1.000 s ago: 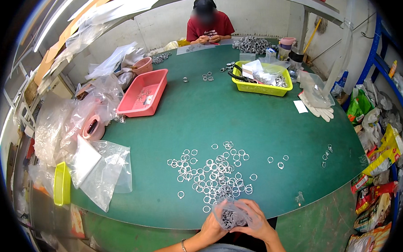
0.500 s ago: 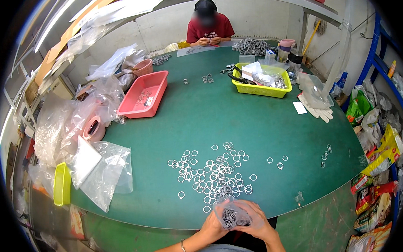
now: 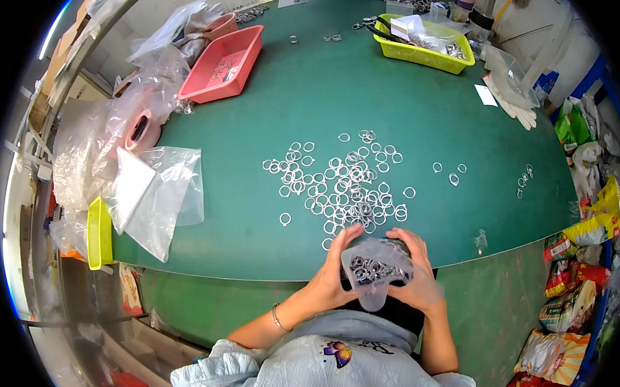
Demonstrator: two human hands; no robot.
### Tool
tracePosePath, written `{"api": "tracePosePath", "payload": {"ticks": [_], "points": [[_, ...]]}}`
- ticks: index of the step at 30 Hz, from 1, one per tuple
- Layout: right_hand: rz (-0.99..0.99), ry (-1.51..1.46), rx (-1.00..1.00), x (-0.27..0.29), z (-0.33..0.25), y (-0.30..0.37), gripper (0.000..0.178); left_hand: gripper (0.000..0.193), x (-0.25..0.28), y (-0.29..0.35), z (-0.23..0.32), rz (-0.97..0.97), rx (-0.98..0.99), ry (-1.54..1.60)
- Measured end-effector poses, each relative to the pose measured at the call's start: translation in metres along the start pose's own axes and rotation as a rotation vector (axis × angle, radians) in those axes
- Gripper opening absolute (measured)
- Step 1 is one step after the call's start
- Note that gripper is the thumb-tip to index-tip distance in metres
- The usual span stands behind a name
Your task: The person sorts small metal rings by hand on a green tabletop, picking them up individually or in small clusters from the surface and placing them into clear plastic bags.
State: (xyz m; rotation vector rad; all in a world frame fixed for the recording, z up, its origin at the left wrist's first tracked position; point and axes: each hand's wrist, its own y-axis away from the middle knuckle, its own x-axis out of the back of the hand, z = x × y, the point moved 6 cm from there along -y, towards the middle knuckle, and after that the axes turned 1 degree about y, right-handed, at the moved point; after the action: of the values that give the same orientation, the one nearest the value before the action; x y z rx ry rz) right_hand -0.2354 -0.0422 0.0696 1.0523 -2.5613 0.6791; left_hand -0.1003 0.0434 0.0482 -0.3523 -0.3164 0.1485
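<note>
Between my two hands, just off the table's near edge, is a clear plastic bag (image 3: 377, 265) holding many small dark grey metal rings. My left hand (image 3: 332, 271) is curved round its left side, thumb and fingers pointing up. On the other side my right hand (image 3: 420, 276) grips it, slightly smeared by motion. A loose flap of the bag hangs down toward my body. Right beyond my fingers, many thin silver rings (image 3: 341, 188) with small tabs are spread in a flat pile on the green table (image 3: 240, 245).
At the left lie clear plastic bags (image 3: 176, 202) beside a narrow yellow-green basket (image 3: 99, 234). Farther back are a pink tray (image 3: 239, 78) and a yellow-green basket (image 3: 424, 57) of parts. White gloves (image 3: 514, 105) rest at the far right. A few rings (image 3: 454, 179) lie apart.
The view has tilted down, so the person across the table is out of sight and more of my body shows. My hands have moved farther apart round the bag, which sits nearer my body.
</note>
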Motion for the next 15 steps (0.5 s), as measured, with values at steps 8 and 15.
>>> {"api": "tracePosePath", "payload": {"ticks": [8,15], "points": [[-0.01,0.019,0.001,0.001,-0.003,0.0,0.085,0.115,-0.012,-0.009,0.0,0.018,-0.003,-0.037],[-0.059,0.05,-0.062,-0.005,0.002,-0.003,0.076,0.095,-0.024,0.006,-0.046,-0.1,0.372,0.145]]}}
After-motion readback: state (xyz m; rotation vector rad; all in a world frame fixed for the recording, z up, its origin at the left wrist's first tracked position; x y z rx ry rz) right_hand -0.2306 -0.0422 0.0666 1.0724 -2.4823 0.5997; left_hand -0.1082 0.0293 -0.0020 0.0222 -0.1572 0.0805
